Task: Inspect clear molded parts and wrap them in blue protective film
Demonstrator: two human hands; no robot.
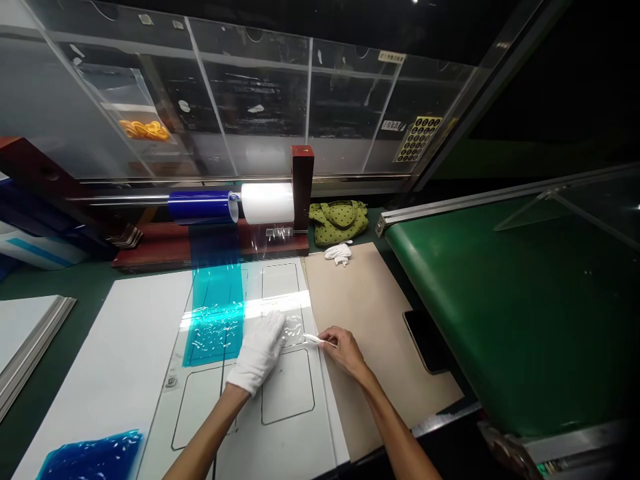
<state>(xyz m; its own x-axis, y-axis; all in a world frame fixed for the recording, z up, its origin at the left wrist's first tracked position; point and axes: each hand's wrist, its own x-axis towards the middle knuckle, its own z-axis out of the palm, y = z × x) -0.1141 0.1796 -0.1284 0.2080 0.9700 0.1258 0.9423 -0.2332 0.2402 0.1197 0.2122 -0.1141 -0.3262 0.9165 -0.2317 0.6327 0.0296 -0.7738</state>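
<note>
My left hand (257, 352), in a white fabric glove, lies flat on a wrinkled clear film (293, 325) covering a white panel (287, 390) with cut outlines. My bare right hand (345, 350) pinches a small white pointed tool (313, 340), its tip at the film's right side. A translucent blue film strip (215, 320) runs from a blue roll (200, 207) down across the panel, just left of my left hand. A white roll (267, 203) sits beside the blue one on the same metal rod (125, 199).
A tan board (370, 333) lies right of the panel, with a white glove (339, 253) at its far end and a dark phone (425, 340) at its right edge. A green belt surface (500, 313) rises further right. A green dotted bag (338, 222) sits behind.
</note>
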